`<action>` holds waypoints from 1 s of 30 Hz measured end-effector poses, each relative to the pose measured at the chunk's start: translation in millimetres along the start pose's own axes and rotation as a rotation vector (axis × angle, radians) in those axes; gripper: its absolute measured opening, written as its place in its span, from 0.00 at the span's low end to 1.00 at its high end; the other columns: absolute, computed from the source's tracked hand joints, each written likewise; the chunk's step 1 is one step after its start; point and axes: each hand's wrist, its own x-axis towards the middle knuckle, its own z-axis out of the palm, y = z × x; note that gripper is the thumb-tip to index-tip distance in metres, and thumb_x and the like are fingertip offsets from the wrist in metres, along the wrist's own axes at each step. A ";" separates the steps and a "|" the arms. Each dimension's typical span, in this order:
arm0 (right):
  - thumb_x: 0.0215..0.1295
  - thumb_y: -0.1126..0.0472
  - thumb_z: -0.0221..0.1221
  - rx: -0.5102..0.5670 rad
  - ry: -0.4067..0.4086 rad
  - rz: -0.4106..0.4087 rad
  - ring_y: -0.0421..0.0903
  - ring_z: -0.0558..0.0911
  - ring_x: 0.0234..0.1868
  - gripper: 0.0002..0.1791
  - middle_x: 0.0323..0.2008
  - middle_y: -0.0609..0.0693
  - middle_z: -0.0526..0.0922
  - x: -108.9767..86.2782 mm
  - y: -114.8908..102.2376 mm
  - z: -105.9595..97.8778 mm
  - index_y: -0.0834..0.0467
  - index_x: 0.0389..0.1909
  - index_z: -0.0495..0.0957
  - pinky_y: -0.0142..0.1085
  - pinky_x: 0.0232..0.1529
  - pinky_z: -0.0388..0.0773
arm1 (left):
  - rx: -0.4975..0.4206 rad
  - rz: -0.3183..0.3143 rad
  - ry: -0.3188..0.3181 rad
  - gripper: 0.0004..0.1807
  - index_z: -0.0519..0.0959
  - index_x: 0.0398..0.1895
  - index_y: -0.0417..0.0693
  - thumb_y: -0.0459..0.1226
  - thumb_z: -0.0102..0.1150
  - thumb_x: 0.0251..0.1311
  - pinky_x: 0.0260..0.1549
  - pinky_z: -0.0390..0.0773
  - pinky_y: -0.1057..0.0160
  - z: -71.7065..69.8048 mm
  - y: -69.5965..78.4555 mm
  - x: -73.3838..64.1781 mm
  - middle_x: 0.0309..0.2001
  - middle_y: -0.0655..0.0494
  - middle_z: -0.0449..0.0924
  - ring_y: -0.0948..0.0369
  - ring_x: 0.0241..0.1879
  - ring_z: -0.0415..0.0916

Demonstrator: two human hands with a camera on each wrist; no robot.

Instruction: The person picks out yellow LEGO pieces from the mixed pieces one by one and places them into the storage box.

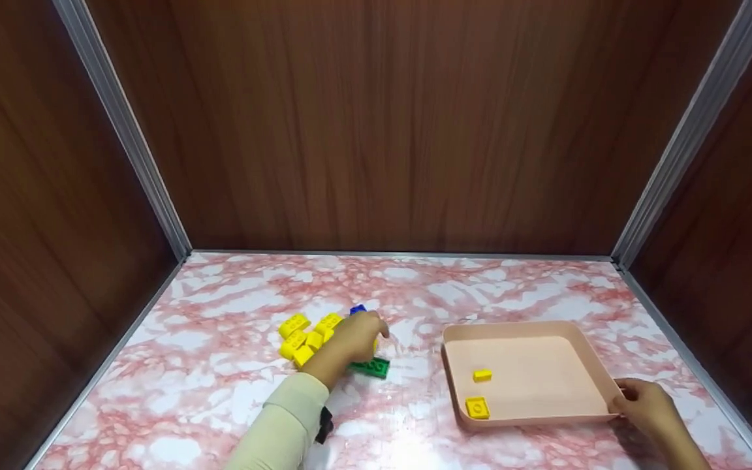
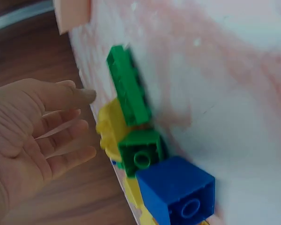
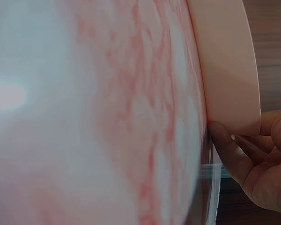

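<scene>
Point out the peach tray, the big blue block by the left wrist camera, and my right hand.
Peach tray (image 1: pixel 539 371): head view, bare middle of its floor.
Big blue block (image 2: pixel 176 184): left wrist view, its smooth face.
Right hand (image 1: pixel 651 406): head view, middle of the visible hand.

Gap between bricks (image 1: pixel 314 340) and tray (image 1: pixel 532 372) (walled)

Yellow bricks (image 1: pixel 294 325), green bricks (image 2: pixel 128 86) and blue bricks (image 2: pixel 175 185) lie bunched left; right, a shallow peach tray (image 1: pixel 539 375) holds two yellow pieces (image 1: pixel 478 408).
</scene>
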 end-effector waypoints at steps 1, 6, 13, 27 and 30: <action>0.56 0.70 0.57 -0.003 0.002 -0.002 0.46 0.80 0.33 0.22 0.39 0.68 0.83 -0.2 0.1 0.1 0.80 0.51 0.72 0.30 0.32 0.75 | -0.010 -0.008 0.002 0.20 0.86 0.45 0.49 0.25 0.65 0.46 0.42 0.79 0.57 -1.7 -3.1 -0.4 0.42 0.53 0.81 0.55 0.43 0.78; 0.54 0.71 0.57 -0.004 0.015 0.000 0.45 0.79 0.32 0.22 0.37 0.66 0.84 -1.2 1.3 1.3 0.80 0.50 0.73 0.30 0.31 0.74 | -0.055 -0.030 -0.030 0.18 0.86 0.45 0.46 0.27 0.69 0.48 0.50 0.76 0.57 -7.3 -13.8 -1.4 0.41 0.53 0.83 0.55 0.45 0.76; 0.54 0.71 0.57 0.036 0.012 0.016 0.44 0.80 0.31 0.24 0.37 0.68 0.83 -2.7 2.1 3.2 0.81 0.52 0.71 0.30 0.29 0.77 | -0.009 -0.064 -0.075 0.16 0.86 0.44 0.47 0.27 0.67 0.51 0.51 0.76 0.56 -1.4 -17.9 -3.8 0.41 0.54 0.84 0.55 0.45 0.78; 0.56 0.73 0.56 0.063 0.011 0.030 0.45 0.80 0.32 0.24 0.39 0.70 0.82 -2.4 -2.5 2.4 0.82 0.52 0.69 0.30 0.29 0.78 | 0.061 -0.001 -0.035 0.14 0.88 0.37 0.46 0.23 0.64 0.49 0.42 0.80 0.58 8.5 -18.8 -0.8 0.36 0.54 0.85 0.56 0.38 0.80; 0.56 0.73 0.56 0.071 0.010 0.025 0.45 0.80 0.31 0.23 0.38 0.70 0.82 -2.3 -1.9 2.2 0.82 0.52 0.70 0.31 0.29 0.79 | 0.076 0.010 -0.024 0.14 0.88 0.37 0.46 0.24 0.65 0.49 0.41 0.80 0.59 8.8 -19.1 -0.1 0.36 0.55 0.85 0.56 0.38 0.80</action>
